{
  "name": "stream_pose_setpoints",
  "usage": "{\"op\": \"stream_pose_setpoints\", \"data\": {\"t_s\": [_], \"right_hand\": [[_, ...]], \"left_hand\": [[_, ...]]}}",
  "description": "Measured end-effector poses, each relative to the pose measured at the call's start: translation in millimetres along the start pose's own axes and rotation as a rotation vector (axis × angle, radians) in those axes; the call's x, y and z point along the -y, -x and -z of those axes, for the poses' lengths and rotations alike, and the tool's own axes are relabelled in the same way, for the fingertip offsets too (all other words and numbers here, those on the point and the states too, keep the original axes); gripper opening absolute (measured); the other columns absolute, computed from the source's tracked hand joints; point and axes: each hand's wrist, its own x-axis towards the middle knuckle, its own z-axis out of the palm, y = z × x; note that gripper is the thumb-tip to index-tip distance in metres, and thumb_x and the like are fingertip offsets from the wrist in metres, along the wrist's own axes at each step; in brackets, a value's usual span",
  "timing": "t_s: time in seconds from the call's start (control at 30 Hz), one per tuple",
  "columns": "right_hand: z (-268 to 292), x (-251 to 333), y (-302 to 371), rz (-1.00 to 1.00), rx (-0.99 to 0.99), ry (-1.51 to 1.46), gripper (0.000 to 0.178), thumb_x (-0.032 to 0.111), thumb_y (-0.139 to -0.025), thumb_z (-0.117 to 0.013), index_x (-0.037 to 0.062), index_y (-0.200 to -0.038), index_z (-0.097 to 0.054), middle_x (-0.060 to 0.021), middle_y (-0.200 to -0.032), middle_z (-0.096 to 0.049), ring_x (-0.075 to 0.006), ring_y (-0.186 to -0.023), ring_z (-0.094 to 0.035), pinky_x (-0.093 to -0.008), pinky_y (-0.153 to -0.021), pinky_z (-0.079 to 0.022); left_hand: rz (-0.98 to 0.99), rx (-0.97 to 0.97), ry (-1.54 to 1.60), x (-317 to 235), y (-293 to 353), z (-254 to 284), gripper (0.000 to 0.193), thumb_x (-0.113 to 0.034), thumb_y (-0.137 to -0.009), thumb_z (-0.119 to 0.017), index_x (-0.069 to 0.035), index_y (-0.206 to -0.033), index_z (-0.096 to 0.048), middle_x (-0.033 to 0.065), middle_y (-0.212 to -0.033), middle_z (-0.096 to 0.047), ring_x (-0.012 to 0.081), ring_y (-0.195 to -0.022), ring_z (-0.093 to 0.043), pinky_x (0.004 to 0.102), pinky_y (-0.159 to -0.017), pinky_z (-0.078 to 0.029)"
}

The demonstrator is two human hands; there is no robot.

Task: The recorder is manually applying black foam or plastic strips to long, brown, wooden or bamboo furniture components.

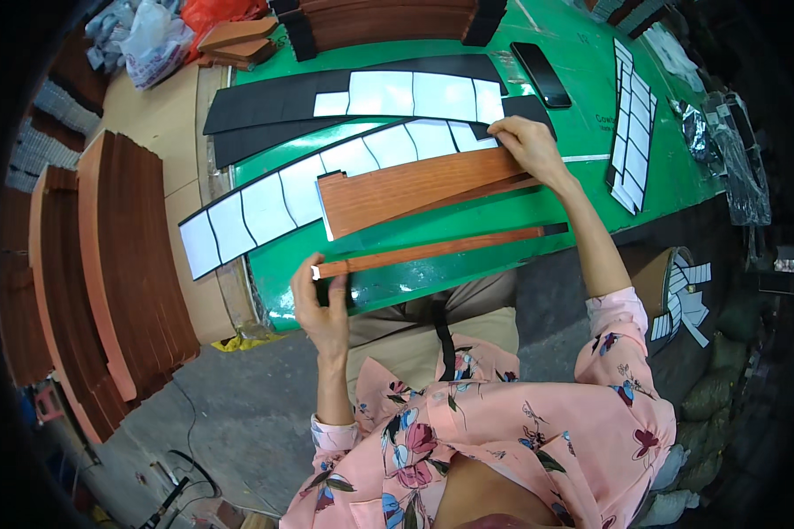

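Note:
My left hand (pixel 322 313) grips the left end of a narrow reddish-brown wooden strip (pixel 441 250), thumb on one side and fingers on the other. A small white bit shows at that end, and the far end is dark. My right hand (pixel 531 148) has its fingertips pinched together at the right end of a long black-edged strip with white panels (pixel 300 194); what they hold is hard to make out. Between my hands lie curved brown wood-grain boards (pixel 415 192), partly over that strip. Behind them, another white-panelled piece (pixel 410 93) rests on black curved strips (pixel 265 108).
A phone (pixel 540 74) and another white-panelled stack (pixel 633 128) lie right on the green table (pixel 379 286). Brown boards (pixel 132 256) stand stacked at left, and more (pixel 397 22) at the back. A bin (pixel 670 295) with white scraps stands right. Plastic bags (pixel 156 44) sit back left.

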Motion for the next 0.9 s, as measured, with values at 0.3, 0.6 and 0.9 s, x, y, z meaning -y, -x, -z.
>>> {"op": "stream_pose_setpoints", "data": {"t_s": [0.3,0.6,0.9], "right_hand": [[-6,-12,-28,0.130,0.212,0.263,0.021,0.008,-0.074,-0.067,0.0055,-0.095,-0.066,-0.0082,-0.096,-0.063,-0.0283,-0.085,-0.061,-0.0386,-0.074,-0.049],[-11,-32,-41,0.481,0.264,0.340,0.013,0.010,-0.074,-0.066,0.0008,-0.078,-0.058,-0.0116,-0.084,-0.058,-0.0280,-0.081,-0.061,-0.0381,-0.069,-0.052],[-15,-38,-42,0.589,0.266,0.406,0.004,0.003,-0.074,-0.055,-0.0010,-0.075,-0.057,-0.0136,-0.080,-0.059,-0.0304,-0.077,-0.062,-0.0387,-0.066,-0.053]], "left_hand": [[-0.162,0.060,0.001,0,7,-22,0.036,-0.008,-0.079,-0.071,-0.003,-0.112,-0.058,0.0105,-0.104,-0.060,0.0218,-0.096,-0.057,0.0318,-0.084,-0.044],[-0.121,0.038,0.043,3,4,-30,0.036,-0.009,-0.078,-0.072,0.000,-0.110,-0.058,0.0134,-0.105,-0.059,0.0261,-0.094,-0.056,0.0340,-0.080,-0.045],[-0.127,0.012,0.043,5,1,-32,0.039,-0.010,-0.081,-0.070,-0.001,-0.116,-0.056,0.0109,-0.107,-0.058,0.0214,-0.095,-0.056,0.0301,-0.081,-0.044]]}}
